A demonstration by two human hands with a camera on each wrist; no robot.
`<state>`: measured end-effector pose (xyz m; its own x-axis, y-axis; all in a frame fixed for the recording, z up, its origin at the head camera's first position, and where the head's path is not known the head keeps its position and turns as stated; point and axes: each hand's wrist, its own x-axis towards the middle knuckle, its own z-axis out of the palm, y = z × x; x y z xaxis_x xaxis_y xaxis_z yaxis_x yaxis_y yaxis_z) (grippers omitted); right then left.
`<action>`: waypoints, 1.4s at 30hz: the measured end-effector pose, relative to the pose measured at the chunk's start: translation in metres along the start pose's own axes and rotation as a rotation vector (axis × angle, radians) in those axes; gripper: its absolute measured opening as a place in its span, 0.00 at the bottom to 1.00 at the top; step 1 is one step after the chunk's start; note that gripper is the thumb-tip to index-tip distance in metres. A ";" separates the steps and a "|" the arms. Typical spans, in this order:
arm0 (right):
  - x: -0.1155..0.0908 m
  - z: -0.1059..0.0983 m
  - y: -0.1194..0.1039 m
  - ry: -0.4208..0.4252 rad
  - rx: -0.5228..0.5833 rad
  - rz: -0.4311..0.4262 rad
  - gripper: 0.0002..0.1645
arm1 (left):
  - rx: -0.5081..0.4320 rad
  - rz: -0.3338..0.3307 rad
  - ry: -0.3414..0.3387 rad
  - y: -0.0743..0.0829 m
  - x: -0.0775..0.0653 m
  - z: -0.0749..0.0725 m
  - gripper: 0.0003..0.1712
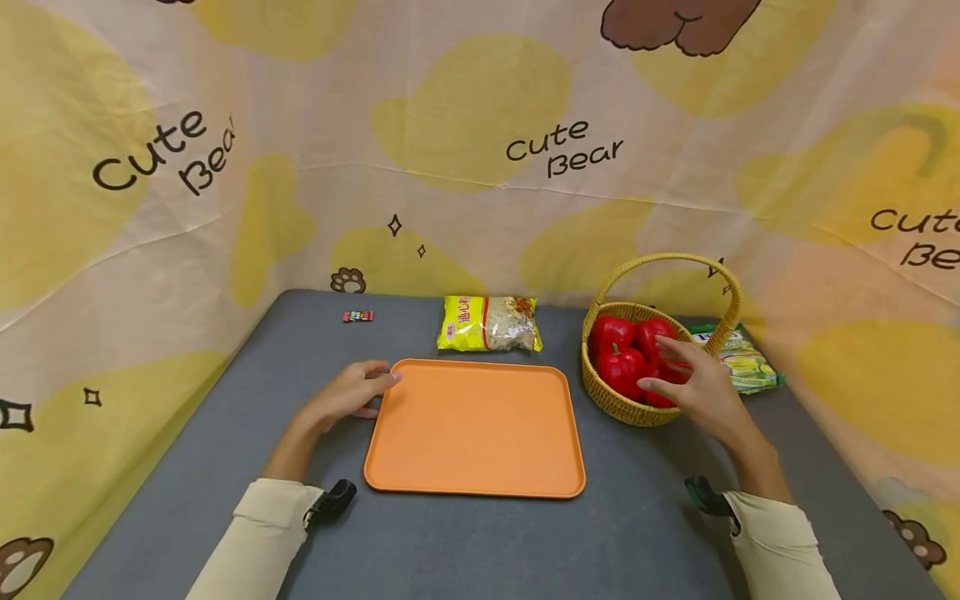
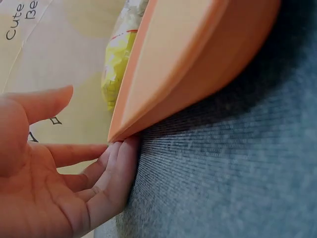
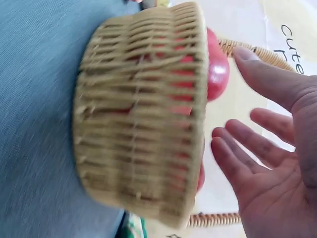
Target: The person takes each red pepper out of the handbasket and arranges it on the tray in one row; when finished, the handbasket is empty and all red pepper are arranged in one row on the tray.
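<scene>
An orange tray (image 1: 474,429) lies flat on the grey table. At its far left corner is my left hand (image 1: 352,392), thumb raised and fingertips right at the tray's edge, as the left wrist view also shows with the tray rim (image 2: 168,99). To the right stands a woven basket (image 1: 626,411) with a tall handle, holding several red bell peppers (image 1: 621,369). My right hand (image 1: 701,387) hovers over the basket's right side, its fingers spread and thumb apart. In the right wrist view nothing sits between those fingers, close above a pepper (image 3: 218,67).
Behind the tray lies a yellow and clear bag of pasta (image 1: 489,323). A small red-wrapped packet (image 1: 357,317) sits at the back left. Right of the basket is a green packet (image 1: 746,362), partly behind the handle. A patterned cloth (image 1: 450,125) hangs along the back and sides.
</scene>
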<state>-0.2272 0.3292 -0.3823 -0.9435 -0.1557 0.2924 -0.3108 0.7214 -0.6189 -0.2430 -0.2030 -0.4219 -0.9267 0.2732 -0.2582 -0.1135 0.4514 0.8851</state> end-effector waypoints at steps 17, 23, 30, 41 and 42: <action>0.022 0.017 -0.010 -0.133 -0.078 0.062 0.41 | 0.019 0.014 -0.015 0.000 0.004 0.001 0.40; 0.023 0.017 -0.008 -0.136 -0.075 0.074 0.36 | 0.023 0.005 -0.011 0.000 0.004 0.000 0.40; 0.021 0.017 -0.007 -0.150 -0.048 0.136 0.35 | 0.022 0.001 -0.012 0.000 0.003 -0.001 0.40; 0.019 0.016 -0.007 -0.109 0.049 0.116 0.38 | -0.008 0.020 -0.011 -0.002 0.002 -0.003 0.36; 0.019 0.015 -0.007 -0.102 0.059 0.114 0.39 | -0.012 0.024 -0.013 -0.002 0.003 -0.003 0.36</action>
<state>-0.2442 0.3112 -0.3828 -0.9789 -0.1453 0.1439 -0.2045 0.6982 -0.6861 -0.2463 -0.2058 -0.4236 -0.9246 0.2944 -0.2419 -0.0959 0.4348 0.8954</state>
